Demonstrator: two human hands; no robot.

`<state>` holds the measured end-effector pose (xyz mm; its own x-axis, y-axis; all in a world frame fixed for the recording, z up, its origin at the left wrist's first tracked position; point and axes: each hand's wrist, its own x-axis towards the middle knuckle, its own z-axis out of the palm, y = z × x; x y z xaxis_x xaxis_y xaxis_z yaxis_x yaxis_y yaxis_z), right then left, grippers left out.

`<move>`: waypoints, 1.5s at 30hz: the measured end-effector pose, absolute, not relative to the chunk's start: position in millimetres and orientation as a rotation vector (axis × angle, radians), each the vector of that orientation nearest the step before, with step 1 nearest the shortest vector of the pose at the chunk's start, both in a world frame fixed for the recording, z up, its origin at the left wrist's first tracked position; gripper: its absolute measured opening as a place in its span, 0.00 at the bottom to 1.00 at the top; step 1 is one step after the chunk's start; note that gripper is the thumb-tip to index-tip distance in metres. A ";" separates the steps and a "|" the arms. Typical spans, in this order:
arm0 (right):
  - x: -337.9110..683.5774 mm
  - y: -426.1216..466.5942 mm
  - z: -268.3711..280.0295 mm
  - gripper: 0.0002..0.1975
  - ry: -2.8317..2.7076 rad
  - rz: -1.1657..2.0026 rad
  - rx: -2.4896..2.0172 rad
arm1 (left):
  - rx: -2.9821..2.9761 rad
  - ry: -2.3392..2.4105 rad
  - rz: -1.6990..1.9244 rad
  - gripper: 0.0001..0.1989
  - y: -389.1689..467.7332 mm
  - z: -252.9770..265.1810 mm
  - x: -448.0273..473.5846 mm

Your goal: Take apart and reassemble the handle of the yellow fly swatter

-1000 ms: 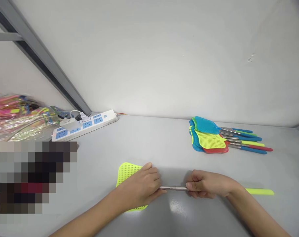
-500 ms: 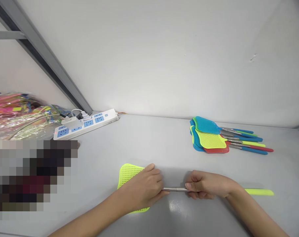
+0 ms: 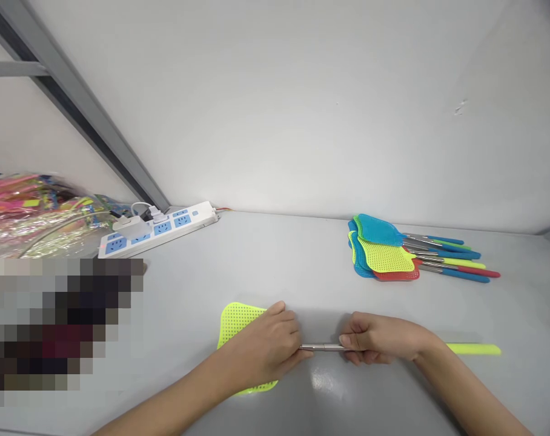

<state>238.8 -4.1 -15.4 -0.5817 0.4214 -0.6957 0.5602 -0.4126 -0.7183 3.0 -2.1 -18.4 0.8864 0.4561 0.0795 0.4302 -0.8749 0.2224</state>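
Observation:
A yellow-green fly swatter [image 3: 239,320] with a perforated square head lies crosswise in front of me, its head to the left and its grip to the right. My left hand [image 3: 275,342] is closed round the neck end of its metal shaft and covers part of the head. Farther right, my right hand [image 3: 370,340] pinches the same shaft between thumb and fingers. A short stretch of telescopic metal tube shows between both hands. The yellow-green handle sticks out past my right wrist.
Several fly swatters [image 3: 386,254] in blue, green, yellow and red lie piled at the back right. A white power strip [image 3: 188,227] with plugs stands at the back left. Beyond it are clear plastic bags [image 3: 34,212] of colourful items. A blurred-out patch [image 3: 66,327] covers the left side.
Hardly anything differs. Both hands keep their hold on the swatter's shaft, and the whole view has shifted very slightly.

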 end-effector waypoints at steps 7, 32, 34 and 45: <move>244.6 -2.3 -14.7 0.21 1.613 -2.177 1.316 | 2.729 0.703 0.177 0.16 -4.1 -22.5 4.9; 257.0 1.1 -0.8 0.13 1.893 -2.024 1.345 | 2.655 0.764 0.116 0.15 10.8 -4.1 -4.1; 259.6 1.4 -0.3 0.15 1.880 -1.993 1.389 | 2.661 0.771 0.121 0.13 11.5 -1.0 -4.7; 257.1 0.2 0.3 0.21 1.956 -1.985 1.434 | 2.678 0.713 0.181 0.12 11.4 -4.9 -7.3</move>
<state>257.1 0.2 0.3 -0.5812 0.5665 -0.5842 0.5756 -0.2212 -0.7872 -7.3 11.4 -4.9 0.8642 0.5022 0.0303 0.4556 -0.8068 0.3762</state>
